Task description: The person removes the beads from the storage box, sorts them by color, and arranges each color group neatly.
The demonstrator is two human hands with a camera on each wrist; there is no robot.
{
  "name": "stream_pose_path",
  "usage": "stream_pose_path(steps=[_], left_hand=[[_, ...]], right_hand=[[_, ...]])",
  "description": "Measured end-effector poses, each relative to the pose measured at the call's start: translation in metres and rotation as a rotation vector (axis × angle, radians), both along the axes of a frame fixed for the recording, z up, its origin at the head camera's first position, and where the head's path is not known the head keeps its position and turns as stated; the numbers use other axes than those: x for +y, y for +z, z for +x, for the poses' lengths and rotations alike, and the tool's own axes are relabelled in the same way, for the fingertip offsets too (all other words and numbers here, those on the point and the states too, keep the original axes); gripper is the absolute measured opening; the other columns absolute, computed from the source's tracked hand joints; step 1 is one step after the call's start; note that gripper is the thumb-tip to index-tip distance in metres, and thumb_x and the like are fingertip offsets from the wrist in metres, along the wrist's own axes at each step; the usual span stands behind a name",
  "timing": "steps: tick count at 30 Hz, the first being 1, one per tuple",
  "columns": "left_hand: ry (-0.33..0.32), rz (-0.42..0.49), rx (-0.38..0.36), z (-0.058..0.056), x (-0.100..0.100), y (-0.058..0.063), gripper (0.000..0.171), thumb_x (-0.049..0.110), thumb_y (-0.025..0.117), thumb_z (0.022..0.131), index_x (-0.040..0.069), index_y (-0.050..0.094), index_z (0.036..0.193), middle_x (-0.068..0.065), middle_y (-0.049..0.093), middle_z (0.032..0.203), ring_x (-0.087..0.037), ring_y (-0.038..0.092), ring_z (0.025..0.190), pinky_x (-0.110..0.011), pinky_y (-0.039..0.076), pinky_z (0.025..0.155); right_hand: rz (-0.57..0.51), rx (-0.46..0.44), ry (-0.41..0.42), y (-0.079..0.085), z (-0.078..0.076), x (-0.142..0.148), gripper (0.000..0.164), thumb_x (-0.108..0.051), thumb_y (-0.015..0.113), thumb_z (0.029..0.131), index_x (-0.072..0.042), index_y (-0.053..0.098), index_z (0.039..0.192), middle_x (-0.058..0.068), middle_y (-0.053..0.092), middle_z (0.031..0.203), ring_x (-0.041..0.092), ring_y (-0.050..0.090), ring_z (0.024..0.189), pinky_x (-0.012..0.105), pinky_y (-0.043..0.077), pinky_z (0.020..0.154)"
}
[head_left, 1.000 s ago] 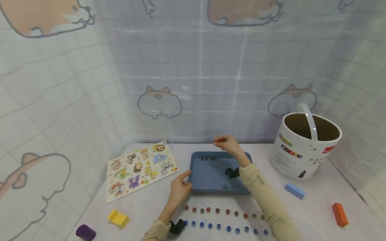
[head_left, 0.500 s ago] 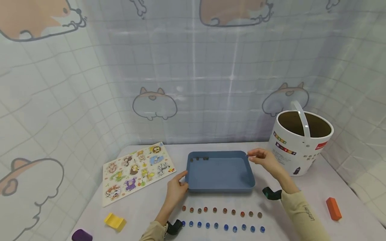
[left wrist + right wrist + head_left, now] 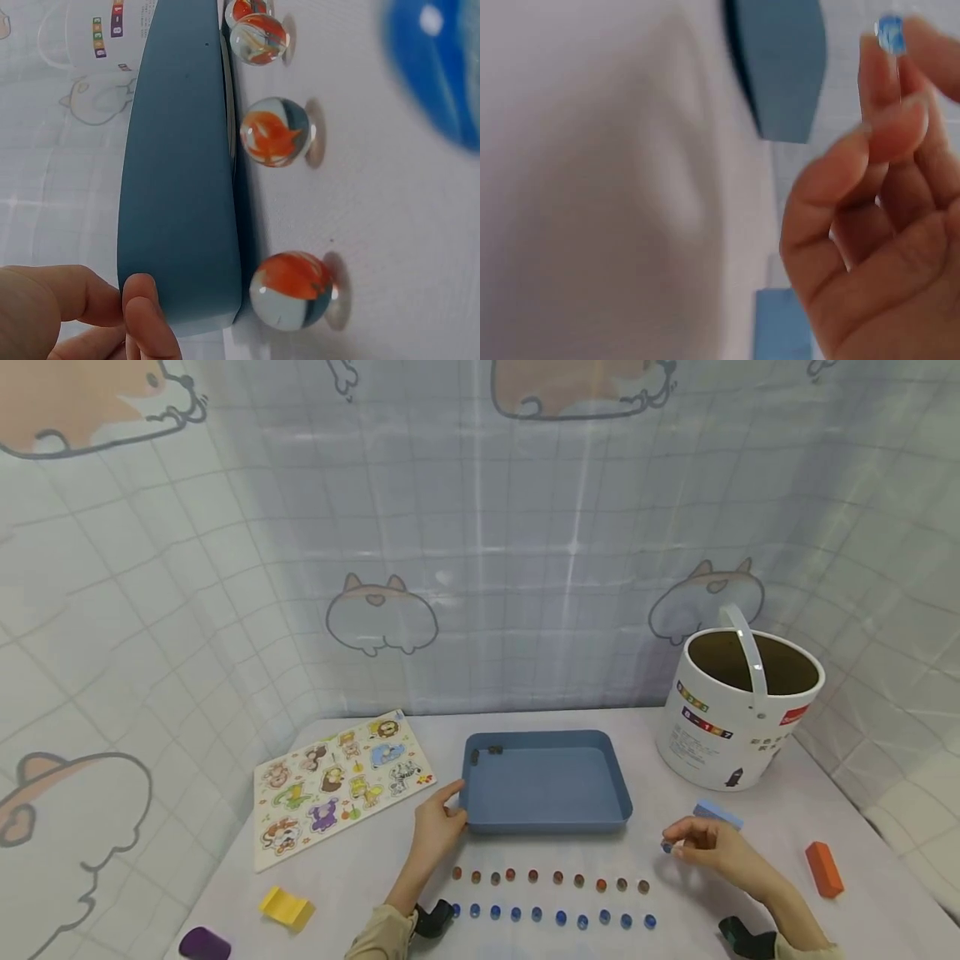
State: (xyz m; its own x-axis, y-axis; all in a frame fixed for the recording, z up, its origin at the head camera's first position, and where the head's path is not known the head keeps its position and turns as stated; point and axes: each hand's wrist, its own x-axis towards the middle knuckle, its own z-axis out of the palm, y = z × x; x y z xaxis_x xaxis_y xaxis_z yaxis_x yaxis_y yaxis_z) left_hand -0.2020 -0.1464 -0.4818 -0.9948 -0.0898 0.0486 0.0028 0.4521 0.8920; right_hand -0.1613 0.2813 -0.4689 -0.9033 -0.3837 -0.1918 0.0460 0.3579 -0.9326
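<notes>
My left hand (image 3: 438, 822) grips the left rim of a blue-grey tray (image 3: 543, 827), which rests on the white table. In the left wrist view, thumb and fingers close round the tray's end. Several small dark marbles (image 3: 495, 750) are gathered inside at its back left corner. To the right of the tray, my right hand (image 3: 708, 847) pinches a blue marble (image 3: 890, 34) between thumb and fingertips above the table. In front of the tray lie a row of orange-red and brownish marbles (image 3: 275, 133) and a row of blue marbles (image 3: 536, 913) nearer the person.
An animal puzzle board (image 3: 341, 785) lies to the left, with a yellow block (image 3: 287, 909) and a purple cylinder (image 3: 204, 944) in front. A white bucket (image 3: 731, 727) stands at the back right. Near it are a light-blue block (image 3: 717, 814) and an orange block (image 3: 825, 870).
My right hand has swung from above the tray's back edge to the right and toward the person, the marble in its fingertips. Marbles inside the tray have rolled left. My left hand keeps its grip.
</notes>
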Motion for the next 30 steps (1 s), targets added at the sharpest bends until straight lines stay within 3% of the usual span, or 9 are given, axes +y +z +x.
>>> stream_pose_path(steps=[5, 9, 13, 23, 30], left_hand=[[0.000, -0.002, -0.001, 0.000, -0.002, -0.001, 0.057, -0.007, 0.053, 0.076, 0.001, 0.057, 0.132, 0.004, 0.048, 0.047, -0.008, 0.050, 0.045, -0.017, 0.037, 0.044], [0.001, -0.001, -0.008, 0.000, -0.003, -0.002, 0.058, -0.007, 0.053, 0.075, 0.002, 0.058, 0.132, 0.004, 0.047, 0.046, -0.008, 0.048, 0.044, -0.017, 0.036, 0.043], [0.008, 0.004, -0.009, 0.000, -0.003, -0.001, 0.058, -0.008, 0.053, 0.075, 0.002, 0.058, 0.132, 0.005, 0.046, 0.046, -0.008, 0.045, 0.044, -0.016, 0.036, 0.043], [0.003, -0.015, 0.001, 0.000, -0.003, 0.000, 0.058, -0.008, 0.053, 0.075, 0.002, 0.058, 0.132, 0.005, 0.046, 0.045, -0.008, 0.044, 0.042, -0.015, 0.032, 0.041], [-0.005, -0.011, 0.013, -0.001, -0.001, 0.001, 0.056, -0.006, 0.054, 0.076, 0.002, 0.058, 0.131, 0.005, 0.045, 0.045, -0.007, 0.040, 0.041, -0.015, 0.030, 0.041]], right_hand=[[-0.074, -0.076, 0.126, -0.013, 0.014, 0.001, 0.035, -0.010, 0.063, 0.090, 0.015, 0.056, 0.113, -0.010, 0.065, 0.097, 0.006, 0.052, 0.078, 0.021, 0.044, 0.067], [-0.088, -0.069, 0.256, -0.019, 0.021, 0.000, 0.026, -0.005, 0.065, 0.086, 0.012, 0.059, 0.104, -0.007, 0.060, 0.088, 0.002, 0.050, 0.073, 0.023, 0.039, 0.060], [-0.061, -0.057, 0.320, -0.020, 0.025, -0.004, 0.019, -0.004, 0.067, 0.083, 0.008, 0.060, 0.097, -0.002, 0.050, 0.076, 0.000, 0.047, 0.067, 0.027, 0.034, 0.054], [0.044, -0.046, 0.298, -0.016, 0.027, -0.012, 0.021, -0.006, 0.072, 0.079, 0.002, 0.061, 0.095, -0.003, 0.049, 0.078, 0.003, 0.046, 0.066, 0.025, 0.033, 0.054], [-0.002, 0.074, 0.243, 0.000, 0.010, 0.005, 0.021, -0.005, 0.063, 0.088, 0.006, 0.058, 0.106, 0.013, 0.058, 0.091, 0.010, 0.049, 0.074, 0.027, 0.036, 0.060]])
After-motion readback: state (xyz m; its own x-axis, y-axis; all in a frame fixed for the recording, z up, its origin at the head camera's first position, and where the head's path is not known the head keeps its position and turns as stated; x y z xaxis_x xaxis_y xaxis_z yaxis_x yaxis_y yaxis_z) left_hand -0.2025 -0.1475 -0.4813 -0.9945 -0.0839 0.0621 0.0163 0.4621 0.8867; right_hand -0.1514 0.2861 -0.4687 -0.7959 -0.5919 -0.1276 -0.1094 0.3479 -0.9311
